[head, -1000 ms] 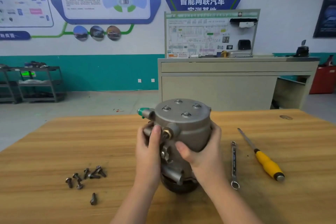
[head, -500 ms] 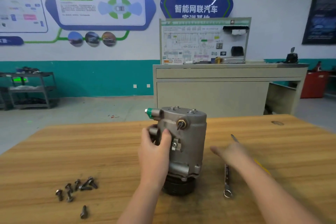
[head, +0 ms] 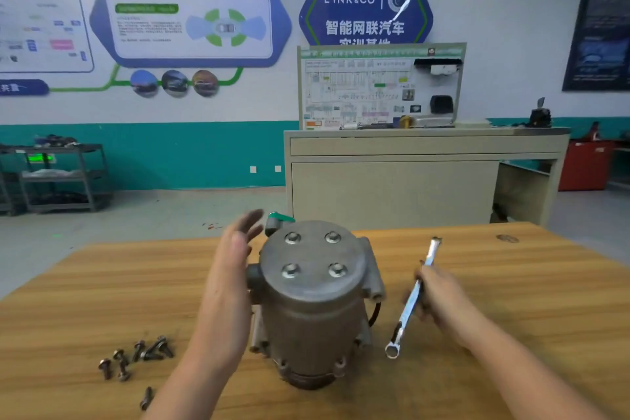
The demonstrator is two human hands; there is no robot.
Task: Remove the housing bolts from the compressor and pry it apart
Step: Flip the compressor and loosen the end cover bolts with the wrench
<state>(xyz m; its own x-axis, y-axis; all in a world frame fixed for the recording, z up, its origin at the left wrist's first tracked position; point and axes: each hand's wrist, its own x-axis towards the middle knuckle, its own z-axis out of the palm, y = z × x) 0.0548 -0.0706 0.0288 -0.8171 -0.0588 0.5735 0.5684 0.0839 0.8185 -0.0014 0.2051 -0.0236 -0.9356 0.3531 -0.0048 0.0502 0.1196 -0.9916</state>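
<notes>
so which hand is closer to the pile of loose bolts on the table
Left. The left hand hovers open beside the grey metal compressor, on the same side as the loose dark bolts on the wooden table. The right hand holds the silver wrench across the compressor.

Compressor (head: 312, 300): dull grey, green cap (head: 279, 217) at its 11 o'clock. Wrench (head: 414, 297) in my right hand (head: 439, 300): bright silver. Bolts (head: 136, 356) at 8 o'clock: dark grey. Table (head: 102, 290): honey-yellow, streaked grain.

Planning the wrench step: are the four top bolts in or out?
In. All four bolts sit seated in the compressor top; the right hand holds the wrench.
</notes>
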